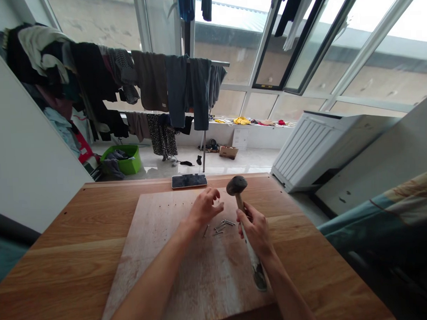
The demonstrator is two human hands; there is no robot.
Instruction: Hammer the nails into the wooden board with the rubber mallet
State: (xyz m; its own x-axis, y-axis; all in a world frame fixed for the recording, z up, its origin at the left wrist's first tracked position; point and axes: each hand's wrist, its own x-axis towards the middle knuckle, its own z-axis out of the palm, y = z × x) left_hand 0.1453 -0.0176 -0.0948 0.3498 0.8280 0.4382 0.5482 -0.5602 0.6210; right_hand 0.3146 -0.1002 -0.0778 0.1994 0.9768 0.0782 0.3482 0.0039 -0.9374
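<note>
Wooden board (189,273), centre frame: right hand (256,231) grips the hammer (236,185); left hand (203,209) pinched, contents unclear; a skewed blow could strike its fingers (217,207).

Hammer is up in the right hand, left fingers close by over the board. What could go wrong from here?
1. The left hand sits close beside the hammer held by the right hand; a glancing blow could catch its fingers.
2. Loose nails lie on the board between the hands; a strike may scatter them.
3. The phone lies at the far edge of the table; jolts might shift it off.
</note>
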